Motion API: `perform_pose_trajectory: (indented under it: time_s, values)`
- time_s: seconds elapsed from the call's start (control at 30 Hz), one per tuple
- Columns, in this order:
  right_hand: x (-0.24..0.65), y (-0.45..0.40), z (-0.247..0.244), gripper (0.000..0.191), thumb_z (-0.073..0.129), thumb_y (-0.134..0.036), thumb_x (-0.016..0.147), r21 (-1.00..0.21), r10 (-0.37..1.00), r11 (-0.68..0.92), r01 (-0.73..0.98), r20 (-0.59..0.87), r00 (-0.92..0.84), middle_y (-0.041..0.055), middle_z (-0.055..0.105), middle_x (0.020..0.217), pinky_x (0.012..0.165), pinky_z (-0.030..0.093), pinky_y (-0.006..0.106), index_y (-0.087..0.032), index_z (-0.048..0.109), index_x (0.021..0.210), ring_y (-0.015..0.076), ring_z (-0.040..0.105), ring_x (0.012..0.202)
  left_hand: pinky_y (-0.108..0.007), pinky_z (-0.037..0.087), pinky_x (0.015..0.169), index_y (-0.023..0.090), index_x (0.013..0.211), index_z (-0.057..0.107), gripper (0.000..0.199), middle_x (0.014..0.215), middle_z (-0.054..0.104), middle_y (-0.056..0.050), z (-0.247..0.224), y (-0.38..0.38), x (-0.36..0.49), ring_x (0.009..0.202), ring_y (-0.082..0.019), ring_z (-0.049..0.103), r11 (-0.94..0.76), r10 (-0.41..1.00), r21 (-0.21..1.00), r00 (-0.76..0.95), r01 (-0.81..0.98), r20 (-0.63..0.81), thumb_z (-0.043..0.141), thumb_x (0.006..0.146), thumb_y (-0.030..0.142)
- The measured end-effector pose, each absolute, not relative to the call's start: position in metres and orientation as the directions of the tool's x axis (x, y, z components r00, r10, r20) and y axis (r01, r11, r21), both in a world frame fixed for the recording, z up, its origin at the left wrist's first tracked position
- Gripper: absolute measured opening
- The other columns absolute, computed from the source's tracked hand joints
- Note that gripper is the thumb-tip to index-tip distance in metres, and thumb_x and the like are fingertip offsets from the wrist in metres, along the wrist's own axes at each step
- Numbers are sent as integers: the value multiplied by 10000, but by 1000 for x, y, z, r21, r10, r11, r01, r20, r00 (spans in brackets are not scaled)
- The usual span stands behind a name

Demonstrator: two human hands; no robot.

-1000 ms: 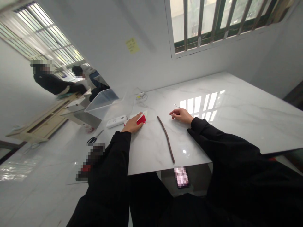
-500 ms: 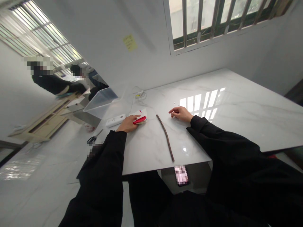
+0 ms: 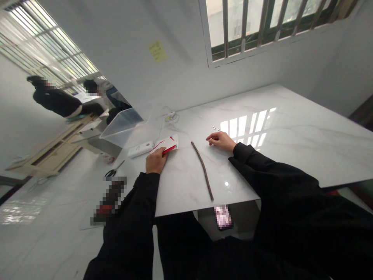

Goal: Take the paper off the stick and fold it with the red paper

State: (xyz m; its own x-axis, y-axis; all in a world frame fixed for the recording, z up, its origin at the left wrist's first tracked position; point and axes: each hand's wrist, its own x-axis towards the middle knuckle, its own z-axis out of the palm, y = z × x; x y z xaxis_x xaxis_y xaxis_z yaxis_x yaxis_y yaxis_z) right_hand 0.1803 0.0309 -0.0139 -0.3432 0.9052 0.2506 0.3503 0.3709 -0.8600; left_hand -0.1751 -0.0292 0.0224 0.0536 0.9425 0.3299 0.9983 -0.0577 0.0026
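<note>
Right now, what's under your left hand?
A folded white paper with red inside lies under the left hand; the part right beneath it is covered and can't be seen.

- Daylight pours through the barred window (image 3: 250,29), far right
- Bright glare lies on my marble tabletop (image 3: 303,155)
- Wide-angle distortion bends the left and near edges
- Pixelated patches blur small spots

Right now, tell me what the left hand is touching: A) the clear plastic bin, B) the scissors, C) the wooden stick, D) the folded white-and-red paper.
D: the left hand lies with its fingers on the folded white-and-red paper.
</note>
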Motion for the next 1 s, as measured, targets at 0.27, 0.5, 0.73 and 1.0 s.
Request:
perform_pose_trajectory:
  time_s: [0.27, 0.5, 0.73, 1.0]
  values:
    - [174, 26, -2, 364, 698, -360, 848, -936, 927, 308, 172, 255, -273, 65, 766, 967, 785, 532, 275, -197, 717, 1173, 157, 672, 808, -320, 564, 844, 119, 1121, 681, 407, 1000, 744, -83, 56, -17, -148, 896, -210, 689, -185, 683, 732, -450, 655, 575, 662, 824, 397]
    - [183, 14, 22, 707, 418, -789, 888, -922, 876, -199, -333, -15, -483, 125, 702, 1205, 882, 576, 358, -205, 650, 1211, 235, 683, 1063, -400, 574, 945, 167, 1272, 619, 541, 1200, 726, -121, 32, -1, -68, 1049, -243, 712, -242, 938, 970, -264, -41, 223, 707, 798, 413]
    - [186, 17, 19, 514, 525, -645, 932, -885, 876, -243, -398, -25, -481, 101, 757, 935, 853, 588, 390, -178, 689, 1072, 269, 709, 989, -359, 588, 886, 117, 1228, 636, 594, 1124, 749, -143, 0, 2, -34, 1017, -259, 724, -219, 952, 976, -223, -15, 210, 773, 736, 420]
    - [176, 25, 3, 254, 737, -170, 777, -924, 926, -254, -284, -147, -348, 105, 763, 1013, 787, 611, 350, -143, 682, 1024, 232, 726, 864, -366, 594, 882, 136, 1301, 588, 610, 1177, 730, -138, 6, -4, -33, 1025, -267, 723, -114, 989, 990, -103, -84, 105, 732, 777, 414]
